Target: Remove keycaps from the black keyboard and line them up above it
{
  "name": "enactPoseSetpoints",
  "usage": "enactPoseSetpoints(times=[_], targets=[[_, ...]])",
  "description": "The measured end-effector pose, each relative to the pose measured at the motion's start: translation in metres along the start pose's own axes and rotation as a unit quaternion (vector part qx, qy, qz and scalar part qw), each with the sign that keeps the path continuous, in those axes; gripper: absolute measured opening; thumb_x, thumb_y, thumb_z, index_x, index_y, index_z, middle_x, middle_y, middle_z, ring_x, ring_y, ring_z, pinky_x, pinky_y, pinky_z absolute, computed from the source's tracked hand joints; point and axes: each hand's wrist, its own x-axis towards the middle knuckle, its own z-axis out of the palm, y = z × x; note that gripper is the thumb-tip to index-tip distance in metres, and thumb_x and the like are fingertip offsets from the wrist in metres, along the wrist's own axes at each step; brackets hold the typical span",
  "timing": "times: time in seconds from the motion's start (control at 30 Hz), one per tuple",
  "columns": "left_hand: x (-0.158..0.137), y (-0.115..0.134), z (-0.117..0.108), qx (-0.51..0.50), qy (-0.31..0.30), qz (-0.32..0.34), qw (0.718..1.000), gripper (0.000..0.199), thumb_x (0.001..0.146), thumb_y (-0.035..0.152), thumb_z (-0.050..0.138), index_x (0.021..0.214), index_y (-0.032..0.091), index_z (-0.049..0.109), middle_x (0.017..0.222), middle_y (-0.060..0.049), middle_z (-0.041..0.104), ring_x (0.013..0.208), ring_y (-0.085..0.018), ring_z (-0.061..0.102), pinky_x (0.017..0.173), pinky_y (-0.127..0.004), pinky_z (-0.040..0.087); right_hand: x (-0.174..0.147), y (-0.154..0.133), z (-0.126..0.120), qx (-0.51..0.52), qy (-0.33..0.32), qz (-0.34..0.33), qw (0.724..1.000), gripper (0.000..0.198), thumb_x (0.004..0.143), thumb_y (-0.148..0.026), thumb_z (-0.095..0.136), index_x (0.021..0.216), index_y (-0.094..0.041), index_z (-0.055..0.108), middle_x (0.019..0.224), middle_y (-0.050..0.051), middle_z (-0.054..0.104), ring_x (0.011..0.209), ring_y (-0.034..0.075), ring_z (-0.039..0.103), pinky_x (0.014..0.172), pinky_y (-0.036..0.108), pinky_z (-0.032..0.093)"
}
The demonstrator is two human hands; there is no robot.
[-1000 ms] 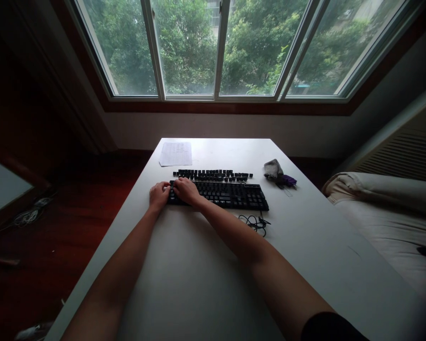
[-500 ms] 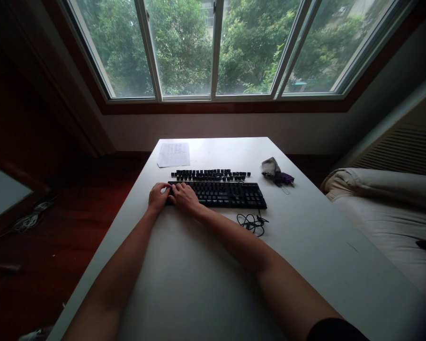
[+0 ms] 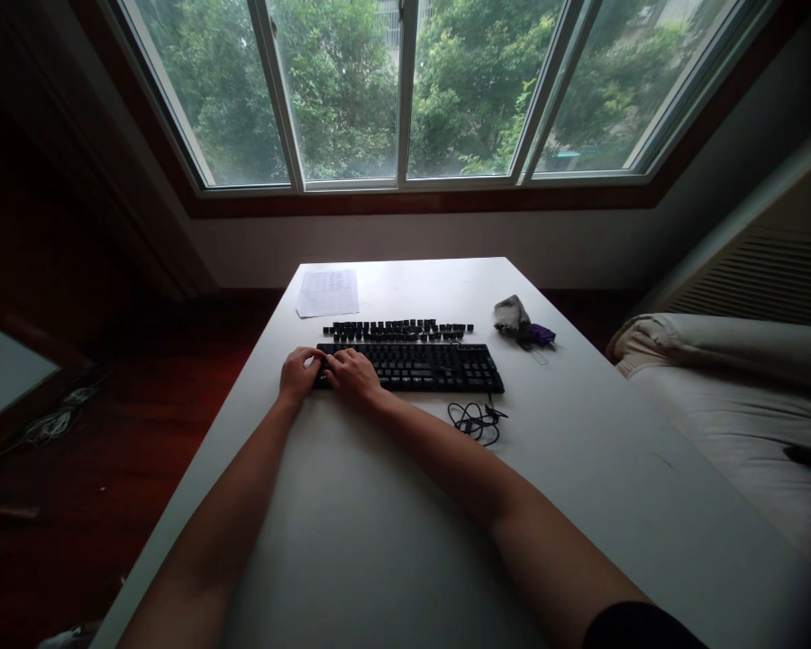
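Note:
A black keyboard (image 3: 439,367) lies flat across the white table. My left hand (image 3: 299,372) is at its left end, with curved fingers and thumb closed on the edge. Close beside it, my right hand (image 3: 352,374) rests over the keyboard's left part, fingers bent and pressed together; whatever they pinch is too small and hidden to name. The fingertips of both hands nearly meet over the left-hand keys. Just behind the keyboard, loose black keycaps (image 3: 398,328) stand in rows. The keyboard's black cable (image 3: 474,422) is coiled in front of its right side.
On the white table (image 3: 378,523), a printed paper sheet (image 3: 328,293) lies at the far left. A grey cloth pouch (image 3: 512,314) and a small purple item (image 3: 541,335) are at the far right. A light-coloured sofa (image 3: 716,397) stands right of the table, and a window is beyond.
The whole view has shifted slightly, so everything on the table appears a little further left and up. Both hands stay at the keyboard's left end with hardly any change in pose.

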Motion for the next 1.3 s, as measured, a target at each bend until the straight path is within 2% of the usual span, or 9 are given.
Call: enactPoseSetpoints(times=[0.27, 0.43, 0.63, 0.77, 0.87, 0.97, 1.07, 1.3], targets=[[-0.001, 0.011, -0.004, 0.084, -0.024, 0.048, 0.995, 0.020, 0.089, 0.016, 0.048, 0.094, 0.024, 0.066, 0.102, -0.006, 0.067, 0.096, -0.025, 0.060, 0.088, -0.038, 0.047, 0.000, -0.001, -0.007, 0.006, -0.023, 0.002, 1.000, 0.041, 0.101, -0.029, 0.043, 0.137, -0.016, 0.055, 0.124, 0.012, 0.065, 0.118, 0.024, 0.050, 0.098, 0.037, 0.040], [-0.002, 0.014, -0.002, 0.106, -0.025, 0.048, 0.993, 0.022, 0.086, 0.011, 0.048, 0.087, 0.025, 0.065, 0.101, -0.006, 0.066, 0.093, -0.025, 0.058, 0.085, -0.038, 0.046, 0.001, 0.000, -0.009, 0.007, -0.040, 0.004, 0.999, 0.032, 0.097, -0.024, 0.048, 0.124, -0.017, 0.065, 0.121, 0.010, 0.067, 0.116, 0.024, 0.051, 0.098, 0.036, 0.040], [-0.002, 0.007, -0.002, 0.053, -0.017, 0.039, 0.998, 0.024, 0.086, 0.013, 0.049, 0.092, 0.025, 0.069, 0.102, -0.006, 0.067, 0.097, -0.025, 0.058, 0.091, -0.040, 0.046, 0.005, 0.005, -0.003, 0.032, -0.013, 0.004, 0.999, 0.031, 0.098, -0.030, 0.049, 0.121, -0.020, 0.067, 0.120, 0.008, 0.068, 0.115, 0.023, 0.052, 0.097, 0.033, 0.040], [0.000, 0.000, -0.001, 0.005, -0.015, 0.036, 0.999, 0.029, 0.087, 0.014, 0.048, 0.098, 0.025, 0.072, 0.106, -0.004, 0.068, 0.101, -0.024, 0.059, 0.096, -0.040, 0.046, 0.020, 0.014, -0.002, 0.048, -0.014, 0.058, 0.997, 0.030, 0.101, -0.032, 0.045, 0.115, -0.023, 0.070, 0.113, 0.007, 0.070, 0.107, 0.020, 0.057, 0.091, 0.029, 0.042], [0.001, -0.002, 0.000, -0.008, -0.021, 0.037, 0.999, 0.031, 0.086, 0.013, 0.048, 0.094, 0.027, 0.074, 0.105, -0.003, 0.068, 0.102, -0.023, 0.060, 0.098, -0.041, 0.046, 0.038, 0.025, -0.004, 0.030, 0.003, 0.088, 0.996, 0.028, 0.101, -0.032, 0.046, 0.108, -0.023, 0.071, 0.109, 0.007, 0.070, 0.104, 0.021, 0.057, 0.089, 0.029, 0.043], [0.002, -0.002, 0.000, -0.010, -0.019, 0.038, 0.999, 0.030, 0.085, 0.012, 0.049, 0.091, 0.027, 0.075, 0.103, -0.003, 0.068, 0.102, -0.024, 0.060, 0.098, -0.041, 0.046, 0.059, 0.038, -0.004, 0.002, 0.008, 0.095, 0.995, 0.026, 0.100, -0.031, 0.048, 0.107, -0.022, 0.071, 0.110, 0.008, 0.068, 0.108, 0.022, 0.055, 0.090, 0.031, 0.043], [0.002, -0.003, 0.000, -0.013, -0.015, 0.039, 0.999, 0.031, 0.085, 0.013, 0.049, 0.094, 0.027, 0.075, 0.103, -0.003, 0.068, 0.101, -0.023, 0.059, 0.097, -0.040, 0.046, 0.076, 0.049, -0.001, -0.025, -0.023, 0.095, 0.995, 0.023, 0.097, -0.033, 0.054, 0.109, -0.022, 0.070, 0.111, 0.010, 0.066, 0.109, 0.024, 0.053, 0.090, 0.034, 0.044], [0.003, -0.007, 0.000, -0.022, -0.020, 0.013, 0.999, 0.031, 0.086, 0.014, 0.051, 0.101, 0.028, 0.075, 0.106, -0.003, 0.068, 0.101, -0.023, 0.059, 0.095, -0.039, 0.047, 0.096, 0.059, 0.010, -0.046, -0.064, 0.087, 0.993, 0.025, 0.094, -0.035, 0.059, 0.111, -0.021, 0.070, 0.115, 0.012, 0.065, 0.112, 0.026, 0.052, 0.089, 0.034, 0.045]])
